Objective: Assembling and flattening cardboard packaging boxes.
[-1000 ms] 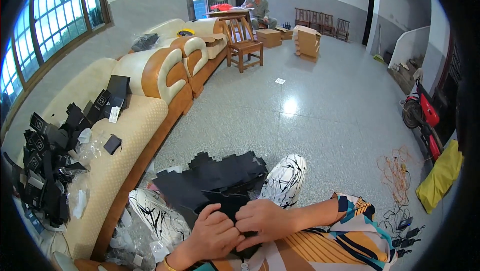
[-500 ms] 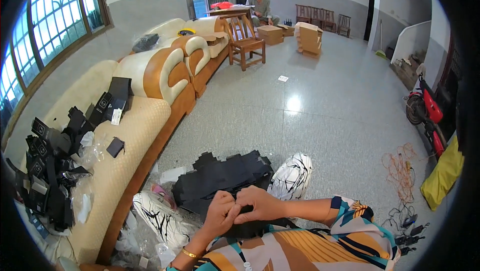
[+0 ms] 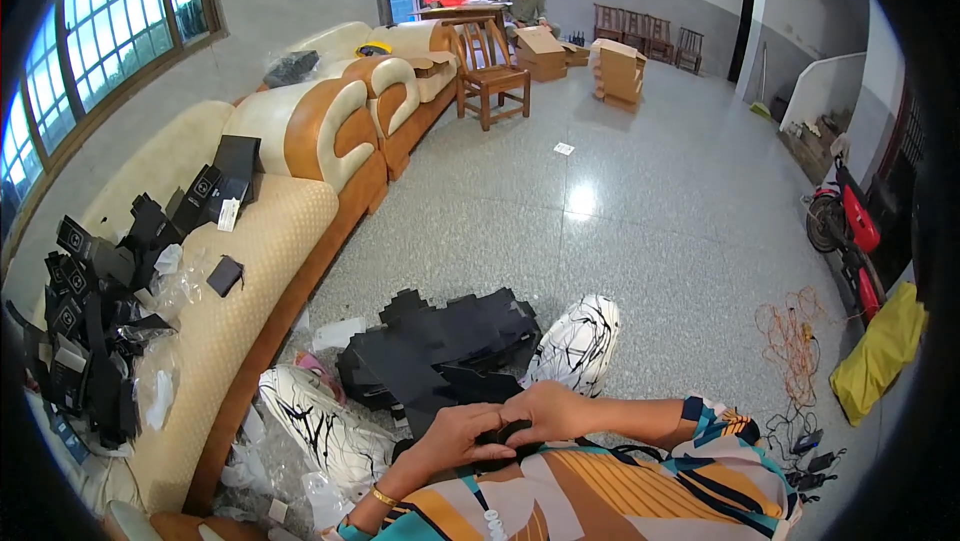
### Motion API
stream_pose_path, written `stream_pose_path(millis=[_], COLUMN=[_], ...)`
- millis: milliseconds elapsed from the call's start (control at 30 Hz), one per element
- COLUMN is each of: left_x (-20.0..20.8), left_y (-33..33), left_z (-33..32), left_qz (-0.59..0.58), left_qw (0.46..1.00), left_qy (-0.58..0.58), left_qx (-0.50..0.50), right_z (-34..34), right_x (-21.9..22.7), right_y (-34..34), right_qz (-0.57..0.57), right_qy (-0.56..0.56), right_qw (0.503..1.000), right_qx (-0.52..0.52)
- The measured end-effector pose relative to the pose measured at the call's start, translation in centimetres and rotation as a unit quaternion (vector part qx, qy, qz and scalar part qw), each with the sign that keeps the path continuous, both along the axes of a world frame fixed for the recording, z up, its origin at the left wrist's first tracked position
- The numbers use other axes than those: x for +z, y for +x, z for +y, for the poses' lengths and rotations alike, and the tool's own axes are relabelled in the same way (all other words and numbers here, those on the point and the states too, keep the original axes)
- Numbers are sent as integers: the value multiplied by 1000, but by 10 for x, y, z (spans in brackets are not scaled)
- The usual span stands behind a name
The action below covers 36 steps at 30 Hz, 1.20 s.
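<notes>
Close to my lap, my left hand (image 3: 458, 438) and my right hand (image 3: 547, 409) meet with fingers bent around a black piece (image 3: 497, 435), which looks like thin folded cardboard. Most of it is hidden by my fingers. Just beyond my hands a black flap (image 3: 474, 383) sticks up; I cannot tell whether it belongs to the held piece. Between my knees lies a pile of flattened black cardboard (image 3: 415, 336) with notched edges.
Black boxes (image 3: 75, 311) and clear plastic wrappers crowd the sofa (image 3: 270, 216) on the left, beside a small dark pouch (image 3: 225, 276). Cables (image 3: 790, 341) lie on the right-hand floor near a yellow bag (image 3: 880, 356). Far off, a person (image 3: 523, 1) sits behind cartons (image 3: 540, 51).
Both hands have come down toward my lap, and the fingers have shifted from a knuckle-to-knuckle pinch to a flatter hold. The black flap now stands up beyond them.
</notes>
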<state>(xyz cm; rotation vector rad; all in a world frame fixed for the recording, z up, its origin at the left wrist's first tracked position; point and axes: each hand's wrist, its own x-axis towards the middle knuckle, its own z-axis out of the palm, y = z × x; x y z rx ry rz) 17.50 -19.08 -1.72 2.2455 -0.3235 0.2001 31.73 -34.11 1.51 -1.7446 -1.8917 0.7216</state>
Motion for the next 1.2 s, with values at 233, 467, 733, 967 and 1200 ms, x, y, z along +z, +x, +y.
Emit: stream_pose_path(millis=[233, 467, 733, 967, 1200], left_x=[2, 10, -8, -31, -31], left_y=[3, 0, 0, -7, -1], left_z=[-1, -3, 2, 7, 17], left_qz=[84, -75, -54, -13, 18], left_qw=[996, 997, 997, 997, 999], left_qy=[34, 4, 54, -46, -48], left_qx=[-13, -4, 26, 68, 16], right_z=[-11, -14, 3, 10, 4], right_x=[-6, -6, 22, 5, -13], right_y=[-7, -8, -13, -20, -23], right_qz=[21, -9, -177, -124, -112], right_qy=[40, 56, 148, -9, 62], right_qw=[999, 998, 972, 992, 992], right_qx=[-8, -8, 35, 35, 11])
